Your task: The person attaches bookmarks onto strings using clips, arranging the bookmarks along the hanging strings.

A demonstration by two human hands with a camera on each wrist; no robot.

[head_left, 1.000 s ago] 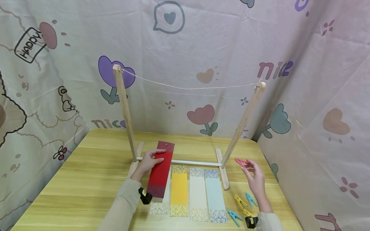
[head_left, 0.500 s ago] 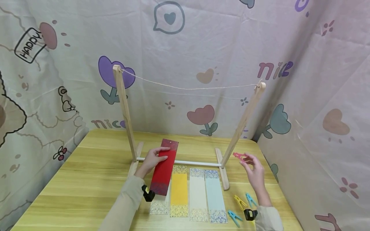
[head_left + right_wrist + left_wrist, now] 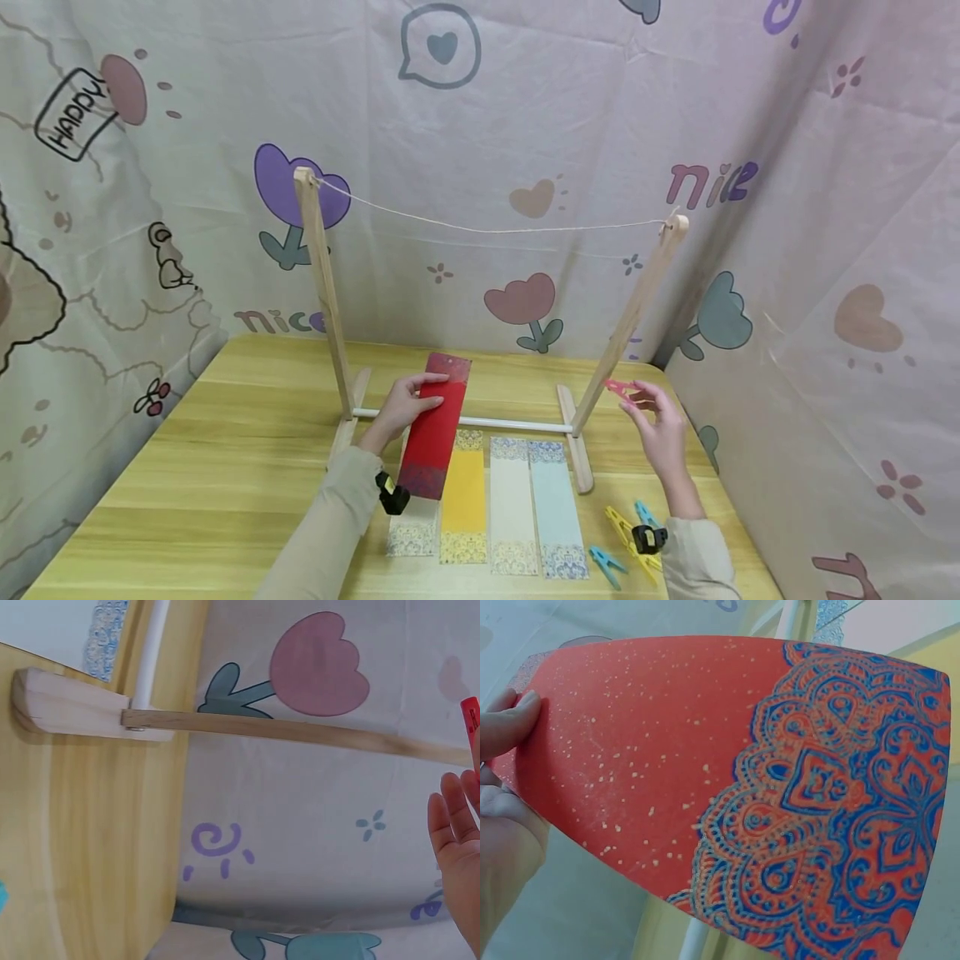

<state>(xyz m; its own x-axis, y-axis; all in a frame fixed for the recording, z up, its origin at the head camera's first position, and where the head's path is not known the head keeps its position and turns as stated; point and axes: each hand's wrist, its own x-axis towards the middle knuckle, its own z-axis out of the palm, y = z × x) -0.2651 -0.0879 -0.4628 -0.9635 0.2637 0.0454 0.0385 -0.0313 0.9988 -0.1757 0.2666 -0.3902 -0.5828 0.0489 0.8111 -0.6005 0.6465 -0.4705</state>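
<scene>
In the head view my left hand (image 3: 401, 410) pinches a long red card (image 3: 435, 429) near its upper end, thumb in front. The card is raised off the table and tilted, with a small hole at its top. Blue-and-gold ornament covers the card's near end in the left wrist view, where the thumb (image 3: 517, 720) presses on its face. My right hand (image 3: 663, 429) pinches a pink clothespin (image 3: 621, 389) beside the right post. Only part of that clothespin (image 3: 470, 720) shows at the right wrist view's edge.
A string (image 3: 480, 231) hangs between two wooden posts (image 3: 324, 283) joined by a white bar (image 3: 517, 425). Patterned cards lie in front: a yellow one (image 3: 462, 492), a cream one (image 3: 513, 504), a light blue one (image 3: 557, 508), and a pale one partly covered. Blue and yellow clothespins (image 3: 607, 567) lie at right.
My left hand has carried the red card upward and a little right. My right hand has risen slightly with the pink clothespin. The other cards stay where they were.
</scene>
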